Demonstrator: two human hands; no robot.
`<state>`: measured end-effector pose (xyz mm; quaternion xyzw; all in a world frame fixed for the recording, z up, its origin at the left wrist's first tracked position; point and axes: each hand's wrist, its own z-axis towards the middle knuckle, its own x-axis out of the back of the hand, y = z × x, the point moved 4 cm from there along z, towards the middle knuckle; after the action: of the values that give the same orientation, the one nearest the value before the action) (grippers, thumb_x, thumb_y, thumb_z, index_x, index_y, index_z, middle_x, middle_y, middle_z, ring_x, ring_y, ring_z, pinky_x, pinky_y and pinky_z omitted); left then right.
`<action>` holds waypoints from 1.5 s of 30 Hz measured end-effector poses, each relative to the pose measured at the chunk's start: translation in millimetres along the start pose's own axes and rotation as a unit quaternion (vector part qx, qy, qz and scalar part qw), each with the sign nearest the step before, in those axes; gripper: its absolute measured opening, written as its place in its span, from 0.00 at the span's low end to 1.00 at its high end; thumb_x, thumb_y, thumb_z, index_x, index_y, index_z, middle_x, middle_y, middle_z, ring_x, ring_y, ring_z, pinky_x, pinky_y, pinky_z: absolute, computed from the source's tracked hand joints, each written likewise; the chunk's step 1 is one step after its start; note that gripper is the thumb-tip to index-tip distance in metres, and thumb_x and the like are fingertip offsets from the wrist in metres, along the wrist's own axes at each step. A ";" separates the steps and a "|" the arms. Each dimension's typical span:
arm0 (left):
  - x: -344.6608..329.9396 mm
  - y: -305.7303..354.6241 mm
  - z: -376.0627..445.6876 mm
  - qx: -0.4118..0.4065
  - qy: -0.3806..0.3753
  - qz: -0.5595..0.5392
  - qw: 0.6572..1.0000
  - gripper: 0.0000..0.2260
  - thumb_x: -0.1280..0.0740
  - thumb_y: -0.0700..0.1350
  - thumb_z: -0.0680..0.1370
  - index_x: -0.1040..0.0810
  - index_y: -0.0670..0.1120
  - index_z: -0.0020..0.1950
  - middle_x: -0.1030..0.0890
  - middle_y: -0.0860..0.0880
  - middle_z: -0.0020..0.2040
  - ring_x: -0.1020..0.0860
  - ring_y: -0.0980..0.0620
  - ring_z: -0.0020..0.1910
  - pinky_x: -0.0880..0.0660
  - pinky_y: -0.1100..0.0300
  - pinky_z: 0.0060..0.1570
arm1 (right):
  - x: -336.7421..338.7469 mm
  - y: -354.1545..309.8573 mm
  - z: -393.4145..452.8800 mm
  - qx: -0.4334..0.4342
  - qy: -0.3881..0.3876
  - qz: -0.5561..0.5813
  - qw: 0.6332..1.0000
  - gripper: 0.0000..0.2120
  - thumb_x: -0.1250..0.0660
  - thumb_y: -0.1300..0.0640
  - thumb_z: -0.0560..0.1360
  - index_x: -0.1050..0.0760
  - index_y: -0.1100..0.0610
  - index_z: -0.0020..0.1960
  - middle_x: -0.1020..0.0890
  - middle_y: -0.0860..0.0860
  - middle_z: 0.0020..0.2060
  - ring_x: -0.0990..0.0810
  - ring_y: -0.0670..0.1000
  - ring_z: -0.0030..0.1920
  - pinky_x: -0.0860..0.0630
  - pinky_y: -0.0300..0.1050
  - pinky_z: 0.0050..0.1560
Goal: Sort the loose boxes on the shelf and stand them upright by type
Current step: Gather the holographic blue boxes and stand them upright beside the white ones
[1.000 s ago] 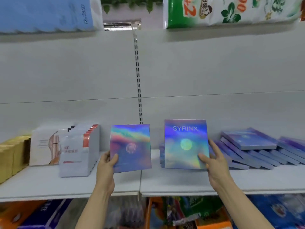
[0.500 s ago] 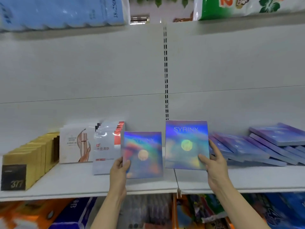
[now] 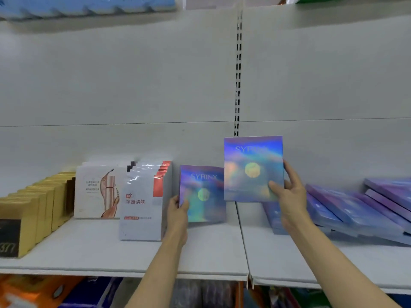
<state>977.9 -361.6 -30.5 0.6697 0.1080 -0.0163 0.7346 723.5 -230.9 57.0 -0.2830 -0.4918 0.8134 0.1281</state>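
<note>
1. Iridescent purple-blue boxes number two in the hands: the left box [image 3: 203, 193] stands upright with its lower edge at or just above the white shelf [image 3: 89, 247], and the right box [image 3: 253, 168] is held upright, raised clear of the shelf. Both read "SYRINX" above a pale disc.
2. The left hand [image 3: 178, 210] pinches the left box's lower left edge, thumb on the front.
3. The right hand [image 3: 289, 192] grips the right box's right edge, thumb on the front, fingers behind.
4. To the right, a heap of matching purple boxes [image 3: 355, 207] lies flat and overlapping; their count is unclear.
5. Just left of the left box stands a row of white sachets [image 3: 142, 210] with red corners and Chinese writing, then white cartons [image 3: 97, 192], then a row of gold boxes [image 3: 33, 214]; the nearest reads "377".
</note>
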 end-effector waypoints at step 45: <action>-44.6 -36.1 47.9 -0.468 -0.163 0.653 0.573 0.32 0.48 0.64 0.78 0.43 0.53 0.80 0.47 0.47 0.81 0.47 0.40 0.79 0.46 0.40 0.73 | -51.5 130.1 23.6 0.160 -0.161 -0.705 0.672 0.49 0.27 0.42 0.69 0.46 0.64 0.77 0.49 0.64 0.76 0.50 0.64 0.76 0.55 0.52 0.74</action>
<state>934.8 -418.0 -54.0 0.1072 -0.4874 0.4117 0.7626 760.3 -336.0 -30.9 0.3079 -0.4201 0.5810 0.6254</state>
